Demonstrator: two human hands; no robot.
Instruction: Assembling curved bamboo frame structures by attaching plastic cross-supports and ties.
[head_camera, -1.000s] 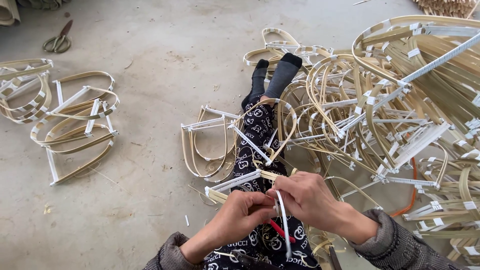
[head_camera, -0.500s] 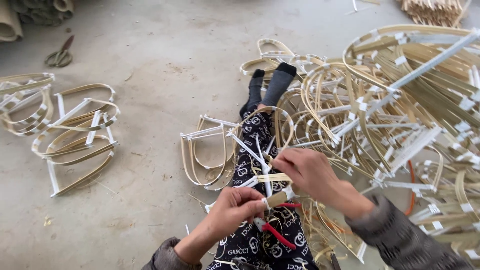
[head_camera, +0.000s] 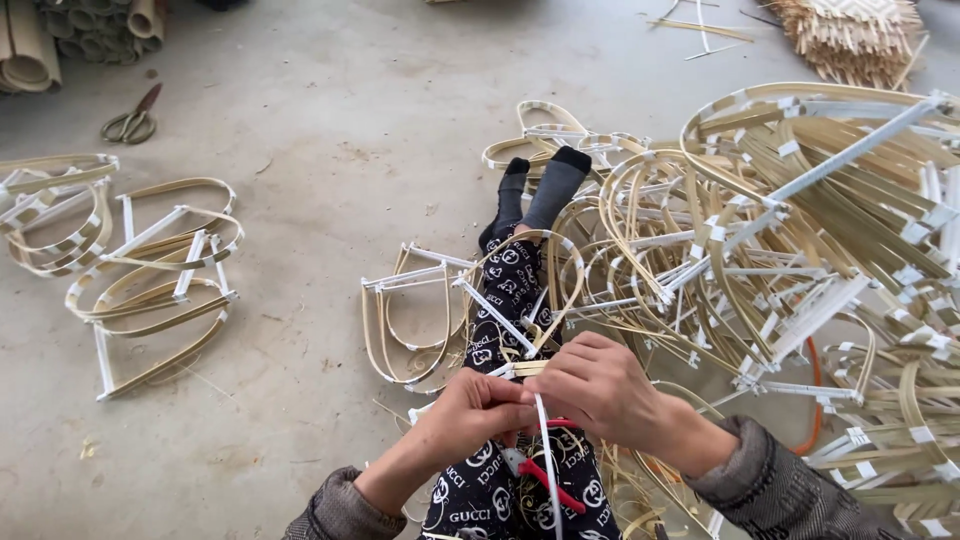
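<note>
Bamboo strips bent into a loop frame (head_camera: 520, 300) lie across the person's outstretched legs (head_camera: 505, 290), its near end gathered between both hands. Fingers of the left hand (head_camera: 470, 405) and right hand (head_camera: 595, 385) are closed together on that end and on a white plastic tie (head_camera: 548, 450) hanging from it. Red-handled pliers (head_camera: 540, 478) rest on the lap just below, with a pile of finished frames (head_camera: 800, 230) to the right on the concrete floor (head_camera: 330, 130).

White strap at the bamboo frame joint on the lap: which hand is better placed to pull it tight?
Probably the right hand: its fingers sit on top of the joint where the white strap hangs down. The left hand grips the bamboo frame from the side, steadying it.
</note>
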